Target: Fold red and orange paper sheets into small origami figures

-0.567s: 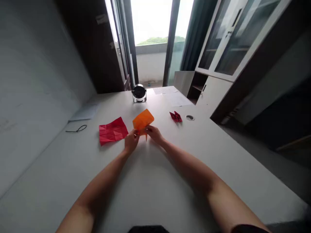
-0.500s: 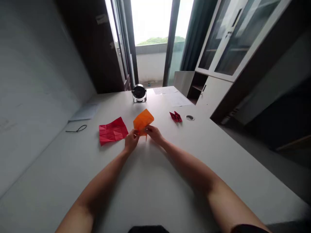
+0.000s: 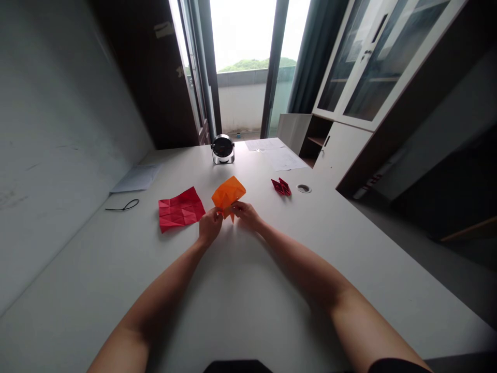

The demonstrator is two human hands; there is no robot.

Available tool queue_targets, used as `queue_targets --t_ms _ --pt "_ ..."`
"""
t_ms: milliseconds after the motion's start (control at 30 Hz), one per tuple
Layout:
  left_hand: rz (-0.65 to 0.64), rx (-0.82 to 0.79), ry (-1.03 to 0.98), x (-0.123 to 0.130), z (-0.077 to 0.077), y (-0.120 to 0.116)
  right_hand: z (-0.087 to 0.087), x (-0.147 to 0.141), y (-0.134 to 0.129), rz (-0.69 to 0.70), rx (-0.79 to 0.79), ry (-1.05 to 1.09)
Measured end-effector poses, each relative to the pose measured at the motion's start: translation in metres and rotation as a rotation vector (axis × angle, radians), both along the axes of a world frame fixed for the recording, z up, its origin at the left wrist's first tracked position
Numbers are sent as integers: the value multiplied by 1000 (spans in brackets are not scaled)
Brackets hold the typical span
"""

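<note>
Between my hands is a sheet of orange paper (image 3: 228, 191), partly folded, with a small pointed flap hanging below its near edge. My left hand (image 3: 210, 225) pinches its lower left side. At the lower right, the fingers of my right hand (image 3: 246, 213) are closed on the same paper. My fingers cover part of the near folds. Just left of my left hand lies a creased sheet of red paper (image 3: 180, 210), spread on the white table (image 3: 248, 290). A folded dark red paper piece (image 3: 281, 187) rests to the right, apart from my hands.
A round black device on a silver stand (image 3: 222, 149) stands at the far side. White papers (image 3: 285, 158) lie behind to the right, another stack (image 3: 135, 178) by the left wall. A black cable tie (image 3: 122, 205) is at left; a cable hole (image 3: 303, 188) sits at right.
The orange paper's far part has tilted slightly down and its near folds have shifted a little. Both hands keep their grip in almost the same place.
</note>
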State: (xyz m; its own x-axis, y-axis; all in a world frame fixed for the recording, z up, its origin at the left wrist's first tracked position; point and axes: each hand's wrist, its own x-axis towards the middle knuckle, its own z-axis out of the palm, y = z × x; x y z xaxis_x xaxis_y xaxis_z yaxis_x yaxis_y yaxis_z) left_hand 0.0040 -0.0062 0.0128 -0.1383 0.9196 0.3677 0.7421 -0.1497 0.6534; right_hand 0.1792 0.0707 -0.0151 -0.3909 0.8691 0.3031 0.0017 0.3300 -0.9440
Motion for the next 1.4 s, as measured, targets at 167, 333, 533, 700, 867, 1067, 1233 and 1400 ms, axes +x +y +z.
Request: queue_targets --t_ms 167,333,533,700,867,1067,1233,1400 --pt "8 20 19 2 0 -1 4 -3 -3 73 123 46" --pt "21 72 -11 1 3 -1 1 -4 -2 48 147 -15" --pt "-1 120 -29 3 7 -3 -1 -3 -1 26 136 -65" --pt "-15 134 14 6 10 -6 -1 -2 -1 9 128 -49" --pt "-11 130 89 7 8 -6 3 -2 -5 14 148 -58" --pt "-2 30 77 6 1 -2 13 -1 -15 42 203 -123" --pt "-59 -33 -117 -1 -4 4 20 1 -19 23 254 -208" --pt "-79 -74 -310 -4 -15 13 21 1 -20 18 291 -228"
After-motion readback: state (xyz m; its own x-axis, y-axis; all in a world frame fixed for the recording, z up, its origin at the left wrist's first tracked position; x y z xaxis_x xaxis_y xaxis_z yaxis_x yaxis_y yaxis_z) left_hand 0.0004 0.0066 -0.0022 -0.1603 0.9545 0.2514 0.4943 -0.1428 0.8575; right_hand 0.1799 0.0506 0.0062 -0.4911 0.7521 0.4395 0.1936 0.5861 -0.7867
